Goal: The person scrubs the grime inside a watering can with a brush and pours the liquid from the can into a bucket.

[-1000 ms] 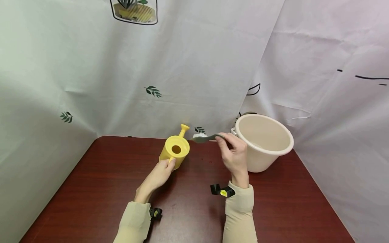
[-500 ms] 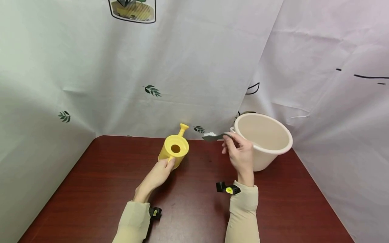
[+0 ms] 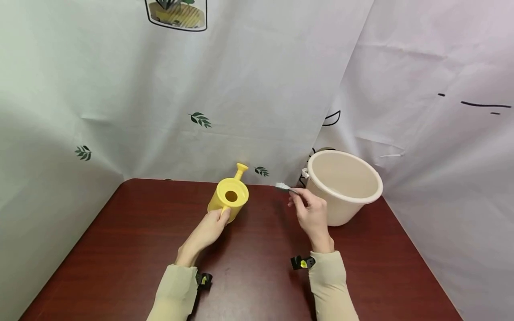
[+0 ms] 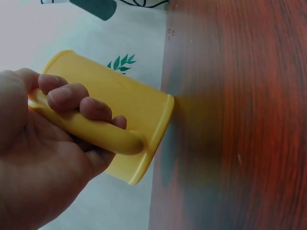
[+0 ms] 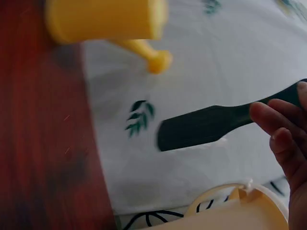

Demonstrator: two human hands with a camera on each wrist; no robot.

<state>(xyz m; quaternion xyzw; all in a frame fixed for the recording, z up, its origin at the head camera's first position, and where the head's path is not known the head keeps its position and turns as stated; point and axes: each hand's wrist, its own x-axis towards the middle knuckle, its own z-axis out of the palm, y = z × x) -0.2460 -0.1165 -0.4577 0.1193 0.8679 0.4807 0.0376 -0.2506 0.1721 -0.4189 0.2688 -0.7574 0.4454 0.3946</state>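
My left hand [image 3: 209, 228] grips the handle of a yellow watering can [image 3: 229, 203], its fingers wrapped around the grip in the left wrist view. The can leans away from me, with its round top opening facing up and its spout [image 3: 241, 171] toward the back wall. To the right, my right hand [image 3: 312, 214] pinches the handle of a dark green brush [image 5: 201, 128], with what look like white bristles [image 3: 282, 185] turned upward. The brush is held above the table, apart from the can. In the right wrist view its flat dark back shows.
A large cream bucket [image 3: 339, 207] stands at the back right of the dark red-brown table [image 3: 249, 276], just behind and beside my right hand. White printed cloth [image 3: 261, 89] hangs around the table's back and sides.
My right hand carries the brush to the right, away from the can's spout, then a little lower and nearer to me. The left hand and watering can stay almost still.
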